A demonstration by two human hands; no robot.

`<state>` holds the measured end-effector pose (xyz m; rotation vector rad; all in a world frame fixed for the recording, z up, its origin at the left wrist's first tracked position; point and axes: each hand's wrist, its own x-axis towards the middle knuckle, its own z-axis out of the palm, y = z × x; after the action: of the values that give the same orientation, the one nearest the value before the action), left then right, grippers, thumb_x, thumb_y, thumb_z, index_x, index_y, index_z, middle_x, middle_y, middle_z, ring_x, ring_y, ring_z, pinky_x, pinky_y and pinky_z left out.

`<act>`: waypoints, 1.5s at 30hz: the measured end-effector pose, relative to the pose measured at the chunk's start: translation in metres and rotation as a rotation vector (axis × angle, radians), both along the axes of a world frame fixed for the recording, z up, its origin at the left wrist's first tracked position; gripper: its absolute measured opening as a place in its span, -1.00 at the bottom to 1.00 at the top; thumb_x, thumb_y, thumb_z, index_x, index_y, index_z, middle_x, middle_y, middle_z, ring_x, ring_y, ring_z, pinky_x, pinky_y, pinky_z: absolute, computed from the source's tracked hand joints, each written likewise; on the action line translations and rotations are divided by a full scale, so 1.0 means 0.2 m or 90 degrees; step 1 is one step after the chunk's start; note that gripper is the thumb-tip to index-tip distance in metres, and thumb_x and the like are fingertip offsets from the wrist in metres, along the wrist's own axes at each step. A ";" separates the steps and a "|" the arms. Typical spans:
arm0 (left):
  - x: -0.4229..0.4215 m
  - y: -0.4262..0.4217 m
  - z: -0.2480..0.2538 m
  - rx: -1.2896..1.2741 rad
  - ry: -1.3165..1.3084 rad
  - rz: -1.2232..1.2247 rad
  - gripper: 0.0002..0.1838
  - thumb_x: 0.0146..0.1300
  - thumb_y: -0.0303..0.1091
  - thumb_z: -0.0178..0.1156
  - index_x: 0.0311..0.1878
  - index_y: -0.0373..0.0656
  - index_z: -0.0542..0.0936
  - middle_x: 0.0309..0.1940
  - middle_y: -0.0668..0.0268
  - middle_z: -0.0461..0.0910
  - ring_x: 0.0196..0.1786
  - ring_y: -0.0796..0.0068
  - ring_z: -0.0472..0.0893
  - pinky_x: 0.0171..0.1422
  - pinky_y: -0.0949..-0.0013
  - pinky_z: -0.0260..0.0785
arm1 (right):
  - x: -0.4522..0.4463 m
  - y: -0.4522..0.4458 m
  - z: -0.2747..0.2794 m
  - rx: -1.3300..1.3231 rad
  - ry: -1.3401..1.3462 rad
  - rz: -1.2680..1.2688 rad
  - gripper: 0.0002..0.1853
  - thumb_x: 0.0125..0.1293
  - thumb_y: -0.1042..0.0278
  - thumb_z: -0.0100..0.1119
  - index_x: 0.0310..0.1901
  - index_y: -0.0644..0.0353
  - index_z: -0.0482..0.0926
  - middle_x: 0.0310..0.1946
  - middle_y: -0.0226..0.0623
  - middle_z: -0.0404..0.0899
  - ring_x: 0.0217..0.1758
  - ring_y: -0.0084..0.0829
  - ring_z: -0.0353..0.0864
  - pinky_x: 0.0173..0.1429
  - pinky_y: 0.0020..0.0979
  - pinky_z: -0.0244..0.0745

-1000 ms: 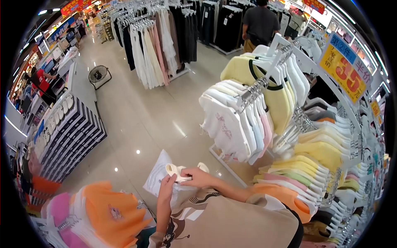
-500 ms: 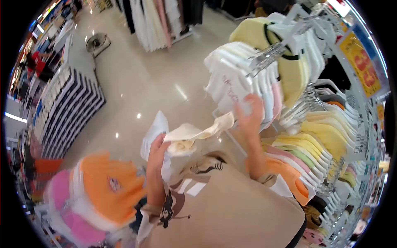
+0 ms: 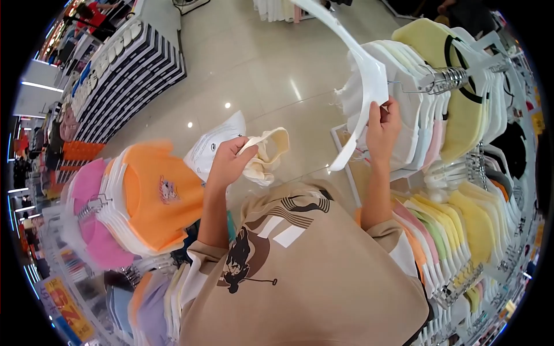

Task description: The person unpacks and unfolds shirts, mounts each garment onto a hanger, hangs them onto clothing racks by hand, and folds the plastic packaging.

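Observation:
My left hand (image 3: 231, 161) is closed on a bunched cream garment (image 3: 268, 154), whose opening loops out to the right. Just behind that hand shows a white plastic package (image 3: 214, 141) with small dark print. My right hand (image 3: 384, 127) grips a white hanger (image 3: 374, 78) at its middle; no garment hangs on it. The hanger's arms reach up toward the top of the view and down to the left. Right behind it, white tops (image 3: 405, 109) hang on a rack.
Orange shirts (image 3: 164, 193) and pink ones hang at the left. Yellow tops (image 3: 470, 219) fill the right-hand racks. Striped stacks with white shoes (image 3: 135, 69) stand at the upper left. Below my hands is the beige shirt on my body (image 3: 311, 271).
My right hand has left the cream garment and now holds a white hanger. The garment, stretched out half a second ago, hangs bunched from my left hand. The view has turned downward.

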<state>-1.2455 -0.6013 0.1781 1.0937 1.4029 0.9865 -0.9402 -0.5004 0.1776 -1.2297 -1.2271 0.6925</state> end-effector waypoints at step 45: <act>-0.47 -0.15 -0.13 0.071 0.285 0.263 -0.79 0.10 -0.29 0.21 -0.39 -0.29 0.59 -0.53 0.23 0.62 -0.44 0.44 0.58 -0.37 0.41 0.34 | -0.08 -0.22 -0.18 0.056 0.019 0.416 -0.76 0.36 0.52 -0.07 0.01 0.43 0.38 0.01 -0.10 0.44 0.04 -0.36 0.40 0.17 -0.39 0.28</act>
<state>-1.3403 -0.6317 0.1522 1.1797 2.0147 1.1659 -0.9572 -0.5441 0.1424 -0.7284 -1.6306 1.1080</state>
